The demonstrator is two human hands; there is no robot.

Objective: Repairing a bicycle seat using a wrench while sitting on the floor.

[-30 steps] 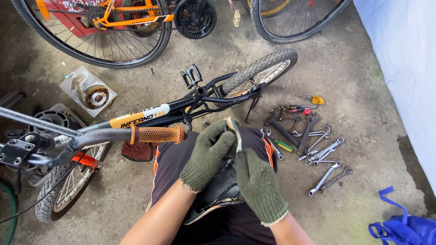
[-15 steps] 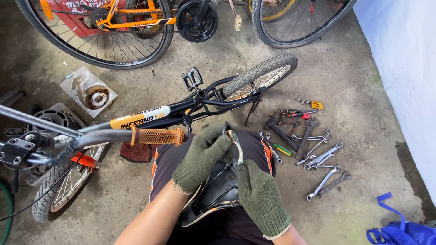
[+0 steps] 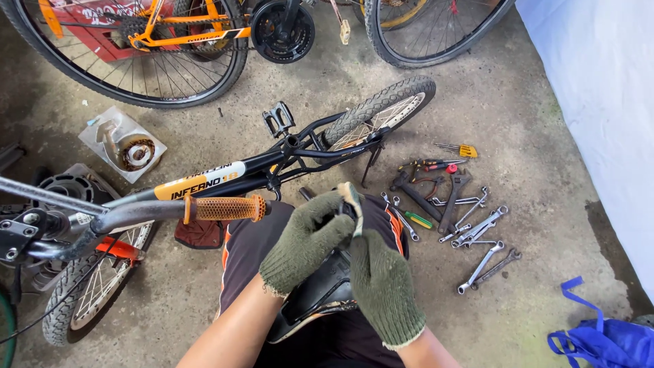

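Here, gloved left hand (image 3: 308, 240), right hand (image 3: 381, 286) gripping black bicycle saddle (image 3: 315, 294), wrenches (image 3: 470, 228) nearby

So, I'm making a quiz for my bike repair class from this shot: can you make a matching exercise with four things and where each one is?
Things:
1. black bicycle saddle
2. orange ribbed handlebar grip
3. cluster of silver wrenches
4. bright blue fabric bag

Places:
A. bottom right corner of the floor
B. on the person's lap, under the left hand and right hand, both in green gloves
C. spread on the concrete right of the person
D. on the end of the grey handlebar, left of the hands

Pairs: 1-B, 2-D, 3-C, 4-A
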